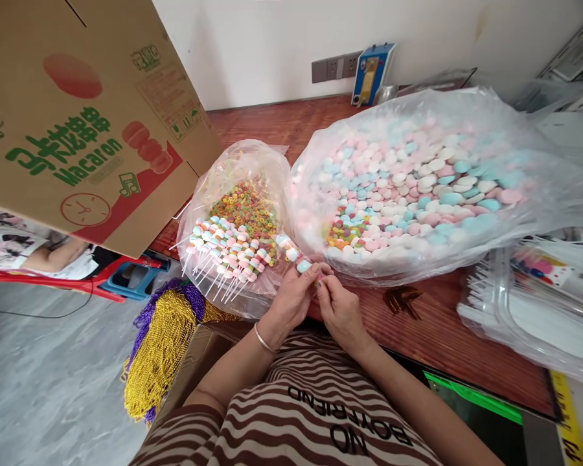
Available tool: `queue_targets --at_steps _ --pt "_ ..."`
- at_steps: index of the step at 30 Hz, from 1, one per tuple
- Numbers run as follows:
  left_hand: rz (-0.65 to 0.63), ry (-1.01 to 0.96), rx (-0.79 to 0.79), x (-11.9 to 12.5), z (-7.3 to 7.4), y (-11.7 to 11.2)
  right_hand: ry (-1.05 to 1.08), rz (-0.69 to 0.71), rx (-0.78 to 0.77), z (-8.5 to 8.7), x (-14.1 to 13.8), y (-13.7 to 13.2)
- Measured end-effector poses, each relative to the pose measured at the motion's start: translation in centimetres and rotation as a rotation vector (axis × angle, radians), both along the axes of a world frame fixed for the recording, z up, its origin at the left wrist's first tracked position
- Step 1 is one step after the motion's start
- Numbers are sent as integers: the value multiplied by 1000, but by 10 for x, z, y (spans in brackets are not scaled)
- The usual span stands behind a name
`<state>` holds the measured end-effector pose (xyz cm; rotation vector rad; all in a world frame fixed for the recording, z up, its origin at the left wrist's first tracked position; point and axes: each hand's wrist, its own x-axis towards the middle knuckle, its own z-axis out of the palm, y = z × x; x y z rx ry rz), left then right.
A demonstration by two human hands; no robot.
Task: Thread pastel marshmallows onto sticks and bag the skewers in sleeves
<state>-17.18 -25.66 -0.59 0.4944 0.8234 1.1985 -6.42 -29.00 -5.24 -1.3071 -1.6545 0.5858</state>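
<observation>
In front of my body both hands meet, their fingertips together. My left hand [294, 298] is closed around the near part of a candy skewer [289, 249], strung with pastel marshmallow pieces and pointing away to the upper left. My right hand [340, 310] pinches a small thing at the near end; the fingers mostly hide it. Just left lies a pile of similar finished skewers [228, 249], white sticks toward me, on an open clear bag [199, 194] of small fruit-coloured ring candies [247, 207]. On the right, a large clear bag [311, 155] holds pink, white and blue marshmallow discs [418, 194].
A tall cardboard box [140, 175] stands at the left. Yellow and purple bead strands [160, 356] hang below the table edge. On the wooden table [442, 323] lie brown strips [402, 301] and bagged white sticks [529, 298]. A blue device [373, 74] stands by the wall. Another person's arm [56, 255] shows far left.
</observation>
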Motion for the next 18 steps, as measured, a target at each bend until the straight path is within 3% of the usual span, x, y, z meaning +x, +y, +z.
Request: queue_targets --at_steps 5,7,13,18 --pt "-52 -11 -7 -8 0 -8 280 150 -234 6 6 -8" --pt "-59 -6 -12 -4 -4 -10 333 140 -257 6 3 -10" --pt "-13 56 10 14 -19 -23 319 31 -153 2 -7 -8" --pt "21 95 55 1 -10 -23 155 -30 12 -5 0 -6"
